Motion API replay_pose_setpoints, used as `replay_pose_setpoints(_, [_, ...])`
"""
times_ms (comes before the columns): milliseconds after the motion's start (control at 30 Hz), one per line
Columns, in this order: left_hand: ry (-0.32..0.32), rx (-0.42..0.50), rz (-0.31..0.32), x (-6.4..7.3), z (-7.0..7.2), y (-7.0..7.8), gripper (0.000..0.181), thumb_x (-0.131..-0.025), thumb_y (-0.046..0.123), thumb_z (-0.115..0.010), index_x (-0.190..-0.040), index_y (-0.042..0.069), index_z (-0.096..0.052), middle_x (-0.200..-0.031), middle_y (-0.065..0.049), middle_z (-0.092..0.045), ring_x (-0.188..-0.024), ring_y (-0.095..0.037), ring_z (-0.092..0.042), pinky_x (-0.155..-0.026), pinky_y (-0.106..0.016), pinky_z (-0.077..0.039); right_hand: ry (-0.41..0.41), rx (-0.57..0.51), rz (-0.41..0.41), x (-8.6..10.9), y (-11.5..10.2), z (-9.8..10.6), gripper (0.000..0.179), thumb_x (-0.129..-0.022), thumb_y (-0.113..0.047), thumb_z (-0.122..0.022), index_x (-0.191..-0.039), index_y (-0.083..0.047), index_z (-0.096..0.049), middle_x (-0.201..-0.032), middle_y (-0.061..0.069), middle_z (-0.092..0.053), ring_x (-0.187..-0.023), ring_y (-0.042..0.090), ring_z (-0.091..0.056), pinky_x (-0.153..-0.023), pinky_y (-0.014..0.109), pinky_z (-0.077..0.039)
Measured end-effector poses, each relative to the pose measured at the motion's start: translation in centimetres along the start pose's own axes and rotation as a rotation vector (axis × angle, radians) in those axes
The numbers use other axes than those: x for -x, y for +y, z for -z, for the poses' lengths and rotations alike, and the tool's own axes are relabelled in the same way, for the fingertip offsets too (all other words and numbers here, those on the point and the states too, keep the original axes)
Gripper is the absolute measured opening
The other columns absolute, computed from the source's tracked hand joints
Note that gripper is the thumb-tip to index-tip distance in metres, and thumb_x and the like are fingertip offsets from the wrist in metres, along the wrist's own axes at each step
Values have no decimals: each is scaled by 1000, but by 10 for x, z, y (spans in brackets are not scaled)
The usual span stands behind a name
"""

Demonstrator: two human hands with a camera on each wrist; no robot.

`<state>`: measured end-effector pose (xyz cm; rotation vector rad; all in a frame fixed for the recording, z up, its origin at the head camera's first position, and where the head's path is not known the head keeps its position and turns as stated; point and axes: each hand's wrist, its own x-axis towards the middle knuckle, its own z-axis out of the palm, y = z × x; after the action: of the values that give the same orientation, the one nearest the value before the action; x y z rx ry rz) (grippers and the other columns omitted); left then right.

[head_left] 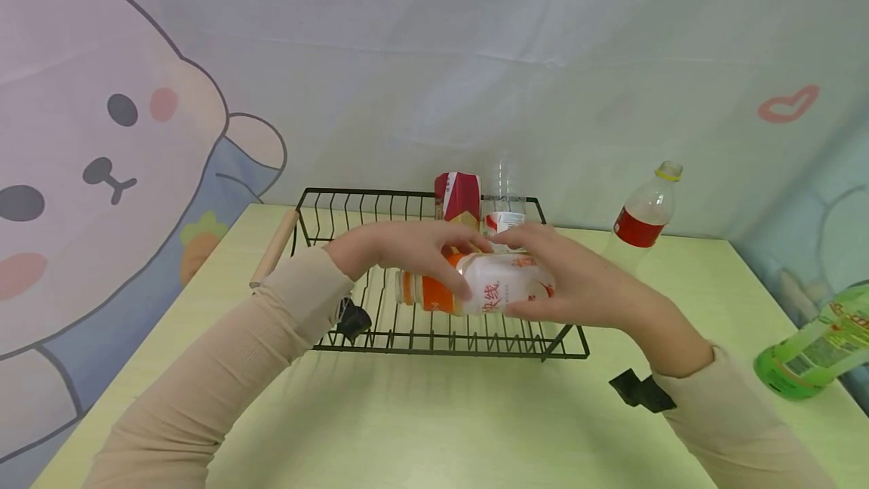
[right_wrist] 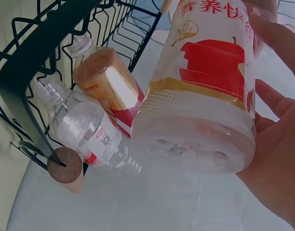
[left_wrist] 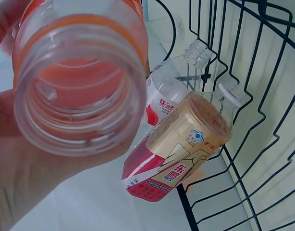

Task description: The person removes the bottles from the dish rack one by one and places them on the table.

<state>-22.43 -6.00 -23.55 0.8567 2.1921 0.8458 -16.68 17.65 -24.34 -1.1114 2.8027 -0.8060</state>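
Note:
A plastic drink bottle (head_left: 505,281) with a white and orange label lies sideways in the air above a black wire basket (head_left: 434,353). My left hand (head_left: 424,255) grips it toward the neck end, and my right hand (head_left: 577,281) holds the base end. In the left wrist view, the bottle's mouth (left_wrist: 80,149) has no cap. Inside the basket, at its back, are a red and gold bottle (head_left: 458,198) and a clear bottle (head_left: 505,225) with a white and red label. The held bottle is apart from both.
A clear bottle (head_left: 640,226) with a red label stands right of the basket. Near the table's right edge, a green bottle (head_left: 815,345) is partly out of frame. The basket has a wooden handle (head_left: 274,249) at its left, and a printed curtain (head_left: 407,81) hangs behind.

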Motion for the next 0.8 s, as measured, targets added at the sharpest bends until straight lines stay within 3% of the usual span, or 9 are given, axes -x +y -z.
replay_pose_setpoints(300, [2, 21, -9, -1, -1, -1, 58, -85, 22, -72, -136, 17, -45, -128, -3, -51, -113, -22, -50, -85, -31, -53, 3, 42, 34, 1, 4, -7, 58, -81, -25, -78, -133, -15, -55, -129, -1, -55, -108, 19, -44, -71, 29, -53])
replay_pose_setpoints(400, [2, 28, -14, -2, -2, -1, 56, -85, 22, -71, -135, 15, -47, -127, -4, -52, -112, -22, -51, -85, -31, -53, 7, 72, 40, 1, 5, -9, 61, -81, -26, -78, -135, -14, -54, -131, 0, -54, -111, 21, -46, -88, 40, -52])
replay_pose_setpoints(467, [4, 31, -12, -2, -3, -1, 54, -86, 23, -71, -134, 16, -48, -125, -4, -53, -111, -22, -52, -85, -31, -53, 10, 91, 41, 1, 6, -10, 62, -80, -26, -79, -135, -14, -54, -131, 1, -54, -114, 22, -48, -103, 51, -41])
replay_pose_setpoints(600, [2, 41, -6, -4, -4, -1, 51, -86, 23, -70, -132, 16, -49, -122, -4, -55, -110, -21, -53, -85, -31, -53, 15, 117, 43, 1, 8, -14, 61, -80, -26, -79, -134, -13, -54, -130, 2, -54, -114, 22, -53, -112, 60, -23])
replay_pose_setpoints(700, [1, 39, -3, -4, -5, -1, 51, -87, 23, -70, -132, 16, -48, -121, -4, -55, -109, -21, -54, -84, -30, -53, 18, 137, 45, 1, 9, -16, 62, -80, -28, -79, -134, -13, -53, -130, 2, -55, -111, 20, -53, -109, 58, -30])
replay_pose_setpoints(733, [1, 37, -1, -4, -5, -1, 51, -87, 24, -70, -132, 16, -48, -121, -4, -55, -109, -21, -54, -84, -30, -53, 20, 140, 47, 1, 10, -16, 63, -79, -28, -79, -135, -12, -53, -130, 2, -55, -110, 20, -54, -112, 60, -24])
replay_pose_setpoints(800, [0, 35, -1, -5, -6, -2, 51, -87, 24, -70, -132, 16, -48, -120, -4, -56, -108, -21, -55, -84, -30, -53, 25, 147, 48, 1, 10, -17, 63, -80, -28, -79, -135, -13, -53, -129, 2, -55, -109, 19, -53, -104, 52, -40])
